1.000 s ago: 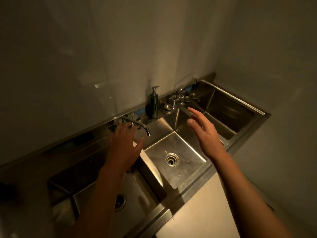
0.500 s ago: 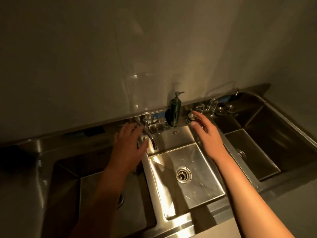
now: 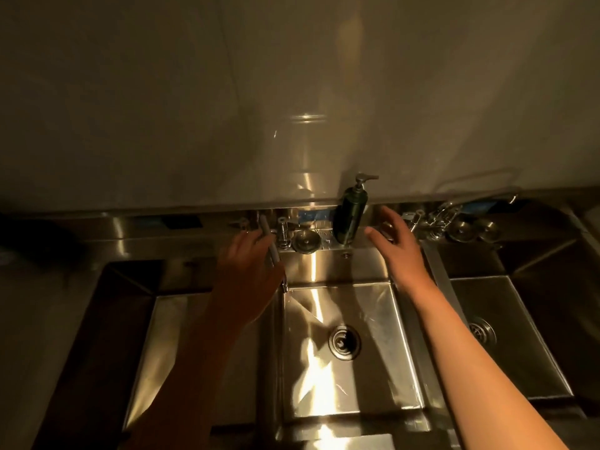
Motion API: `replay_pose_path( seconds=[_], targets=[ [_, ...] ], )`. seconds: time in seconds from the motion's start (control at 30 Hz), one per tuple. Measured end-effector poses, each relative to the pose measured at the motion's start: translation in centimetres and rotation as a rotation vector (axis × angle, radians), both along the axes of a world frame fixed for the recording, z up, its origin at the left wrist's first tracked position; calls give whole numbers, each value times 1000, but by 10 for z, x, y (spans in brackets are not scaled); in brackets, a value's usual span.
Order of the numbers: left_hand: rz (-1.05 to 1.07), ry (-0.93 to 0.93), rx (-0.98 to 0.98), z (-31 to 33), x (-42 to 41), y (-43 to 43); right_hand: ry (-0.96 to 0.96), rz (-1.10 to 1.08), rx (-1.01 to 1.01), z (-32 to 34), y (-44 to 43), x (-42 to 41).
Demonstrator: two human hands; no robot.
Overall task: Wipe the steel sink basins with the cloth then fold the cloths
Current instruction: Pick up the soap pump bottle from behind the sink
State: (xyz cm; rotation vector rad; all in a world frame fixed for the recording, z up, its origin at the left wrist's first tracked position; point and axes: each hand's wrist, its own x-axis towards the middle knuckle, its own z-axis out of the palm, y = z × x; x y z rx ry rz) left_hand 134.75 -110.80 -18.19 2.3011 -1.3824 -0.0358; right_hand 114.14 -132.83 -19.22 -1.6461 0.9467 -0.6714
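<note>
A steel sink has three basins: the left basin [image 3: 181, 345], the brightly lit middle basin [image 3: 376, 323] and the right basin [image 3: 526, 339]. My left hand [image 3: 246, 267] reaches over the divider between the left and middle basins, fingers extended, lying against the faucet spout [image 3: 275, 256]. My right hand [image 3: 397, 248] hovers open with spread fingers above the back of the middle basin, just right of the dark soap dispenser [image 3: 351, 217]. Neither hand holds anything. No cloth is in view.
On the back ledge sit a round steel plug [image 3: 305, 241], a second faucet [image 3: 436, 219] and two more round plugs [image 3: 461, 229]. The middle basin's drain [image 3: 344, 342] is open. A plain wall rises behind the sink.
The view has swung to face the sink squarely. My left hand has moved up to the faucet spout; my right hand has stayed open and reached toward the back ledge.
</note>
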Motion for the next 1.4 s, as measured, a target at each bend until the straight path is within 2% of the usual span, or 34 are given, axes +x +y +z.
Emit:
replay_pose_path(
  seconds=[0.23, 0.53, 0.77, 1.2, 1.4],
  targets=[
    [37, 36, 105, -21, 22, -28, 46, -9, 9, -33, -50, 35],
    [74, 95, 84, -47, 55, -53, 83, -37, 18, -78, -92, 86],
    [119, 158, 46, -69, 58, -40, 83, -125, 4, -97, -100, 104],
    [168, 146, -21, -56, 46, -19, 51, -131, -64, -90, -85, 86],
    [163, 100, -95, -36, 24, 7, -60, -61, -76, -59, -67, 66]
  ],
)
